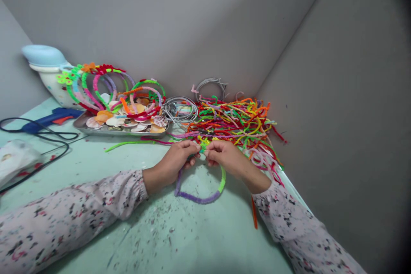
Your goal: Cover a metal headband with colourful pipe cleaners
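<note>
A ring wrapped in purple and green pipe cleaner [202,200] hangs below my two hands, over the pale green table. Its top is pinched between the thumb and fingers of my left hand [183,157]. Close beside it, my right hand [224,157] has its fingertips closed on a small yellow-green piece [203,143] at the top of the ring. The fingertips of both hands nearly meet there, and they partly hide the piece. Just behind my hands lies a heap of colourful pipe cleaners [234,120].
A metal tray [122,132] holds shells and several finished rings. Wire coils [181,110] lie beside it. At the left are a blue glue gun [48,120] with a black cord, a white container [51,79] and a plastic bag [17,158]. Grey panels enclose the table [154,231].
</note>
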{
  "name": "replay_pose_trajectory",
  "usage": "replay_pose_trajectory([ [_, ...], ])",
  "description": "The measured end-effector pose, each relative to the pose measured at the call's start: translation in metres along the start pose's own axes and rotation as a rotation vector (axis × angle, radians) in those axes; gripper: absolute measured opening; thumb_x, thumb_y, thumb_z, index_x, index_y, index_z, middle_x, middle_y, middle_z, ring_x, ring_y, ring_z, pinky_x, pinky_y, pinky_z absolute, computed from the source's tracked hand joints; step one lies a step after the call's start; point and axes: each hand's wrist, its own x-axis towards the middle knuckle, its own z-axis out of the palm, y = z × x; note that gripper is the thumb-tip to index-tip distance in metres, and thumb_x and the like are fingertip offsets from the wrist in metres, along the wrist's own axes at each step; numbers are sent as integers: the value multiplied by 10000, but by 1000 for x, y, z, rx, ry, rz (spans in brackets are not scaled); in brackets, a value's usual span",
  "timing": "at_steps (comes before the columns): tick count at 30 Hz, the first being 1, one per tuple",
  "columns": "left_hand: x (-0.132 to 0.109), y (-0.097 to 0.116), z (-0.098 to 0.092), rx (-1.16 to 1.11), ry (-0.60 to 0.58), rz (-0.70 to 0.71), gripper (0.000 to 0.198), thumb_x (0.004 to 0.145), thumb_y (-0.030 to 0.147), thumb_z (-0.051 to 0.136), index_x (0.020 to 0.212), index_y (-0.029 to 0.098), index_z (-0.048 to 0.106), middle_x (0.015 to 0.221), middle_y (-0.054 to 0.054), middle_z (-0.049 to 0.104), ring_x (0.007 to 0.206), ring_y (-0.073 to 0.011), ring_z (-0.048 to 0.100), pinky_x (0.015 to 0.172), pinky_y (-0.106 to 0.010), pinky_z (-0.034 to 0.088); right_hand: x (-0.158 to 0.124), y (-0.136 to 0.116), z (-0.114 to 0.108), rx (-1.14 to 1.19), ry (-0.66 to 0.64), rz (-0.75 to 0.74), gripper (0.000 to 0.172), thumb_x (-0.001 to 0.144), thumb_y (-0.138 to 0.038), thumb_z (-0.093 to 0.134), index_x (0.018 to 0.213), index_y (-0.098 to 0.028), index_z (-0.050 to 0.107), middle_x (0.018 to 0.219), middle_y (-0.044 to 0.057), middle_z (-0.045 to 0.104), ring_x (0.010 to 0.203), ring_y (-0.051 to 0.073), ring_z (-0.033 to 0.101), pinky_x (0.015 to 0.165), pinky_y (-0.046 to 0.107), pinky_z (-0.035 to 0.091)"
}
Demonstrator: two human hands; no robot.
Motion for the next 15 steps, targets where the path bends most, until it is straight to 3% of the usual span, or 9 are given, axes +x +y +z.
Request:
replay_pose_trajectory([
  [7,-1,1,1,10,-37,-29,219,743,360,660,789,170,563,591,38,526,458,-59,432,412,-177,280,-1,-4,-2,42,23,13,80,737,-257,589,748,-179,601,637,-15,598,579,107,573,562,214,442],
  [15,-1,-2,2,50,-33,-37,232,717,355,682,802,164,581,567,53,481,447,-49,401,401,-174,229,1,-5,-4,108,34,10,192,807,-361,567,767,-174,587,682,-15,584,578,97,567,541,212,441],
])
